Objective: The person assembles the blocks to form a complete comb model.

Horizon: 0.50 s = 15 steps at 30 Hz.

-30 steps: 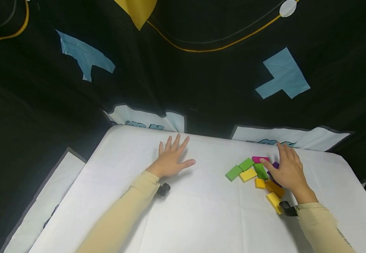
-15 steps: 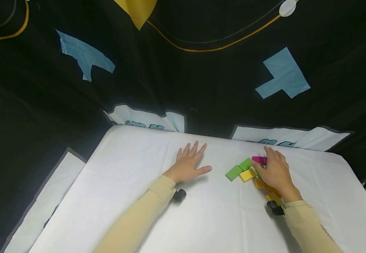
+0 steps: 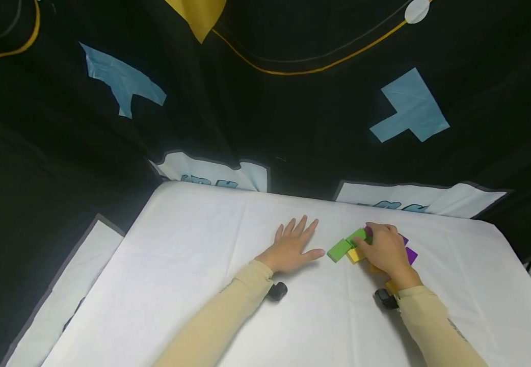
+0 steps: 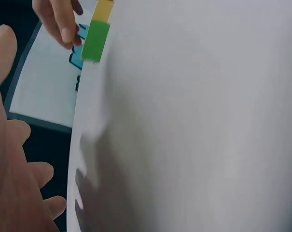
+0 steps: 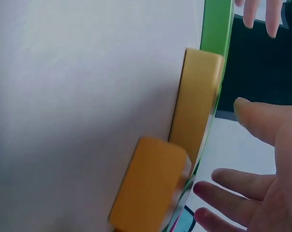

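My right hand (image 3: 385, 250) hovers over a cluster of coloured blocks, thumb apart from the fingers. In the right wrist view no block shows between thumb and fingers (image 5: 228, 198). Two green blocks (image 3: 339, 250) and a yellow block (image 3: 354, 256) lie at the cluster's left. A purple block (image 3: 411, 255) peeks out on the right. An orange block (image 5: 148, 186) and a yellow-orange one stand nearest the right wrist camera. Partly hidden under the hand are a magenta block and another green one. My left hand (image 3: 290, 250), fingers spread, is just left of the green blocks, holding nothing.
The blocks lie on a white-covered table (image 3: 192, 229), right of its middle. A black curtain (image 3: 265, 127) with taped blue shapes hangs behind the table's far edge. White printed panels (image 3: 421, 199) show along that edge.
My left hand has moved right, toward the blocks, with fingers still spread. The right hand has moved left and lower over the cluster, uncovering purple blocks and covering the magenta and green ones.
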Tool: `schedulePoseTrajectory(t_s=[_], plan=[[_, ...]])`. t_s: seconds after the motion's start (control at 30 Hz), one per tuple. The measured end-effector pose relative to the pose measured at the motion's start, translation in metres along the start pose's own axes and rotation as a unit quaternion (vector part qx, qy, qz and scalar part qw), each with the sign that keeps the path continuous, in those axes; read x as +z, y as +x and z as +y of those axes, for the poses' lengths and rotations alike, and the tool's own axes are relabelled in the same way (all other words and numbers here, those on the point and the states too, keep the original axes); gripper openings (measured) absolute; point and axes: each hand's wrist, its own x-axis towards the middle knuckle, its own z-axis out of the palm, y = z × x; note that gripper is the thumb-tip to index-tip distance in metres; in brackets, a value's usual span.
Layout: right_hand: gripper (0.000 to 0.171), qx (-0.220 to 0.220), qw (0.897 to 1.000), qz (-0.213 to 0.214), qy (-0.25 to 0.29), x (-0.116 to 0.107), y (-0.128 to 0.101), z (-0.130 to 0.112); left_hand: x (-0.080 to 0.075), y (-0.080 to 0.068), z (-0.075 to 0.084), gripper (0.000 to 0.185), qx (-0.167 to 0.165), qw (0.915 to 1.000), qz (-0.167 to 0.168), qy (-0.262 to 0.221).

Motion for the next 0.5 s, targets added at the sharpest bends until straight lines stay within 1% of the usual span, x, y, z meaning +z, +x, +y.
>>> schedulePoseTrajectory(t_s=[0.17,0.33,0.5], plan=[[0.059,-0.013,1.000,0.007,-0.020,0.004,0.003,-0.004,0.006,0.005,0.008,0.074,0.012,0.9999,-0.007,0.008],[0.056,-0.032,0.998,0.014,-0.047,0.004,0.004,-0.006,0.011,0.007,0.017,0.064,0.033,0.9992,-0.018,0.012],[0.055,-0.039,0.997,0.016,-0.058,0.006,0.005,-0.006,0.015,0.011,0.027,0.055,0.060,0.9970,-0.019,0.046]])
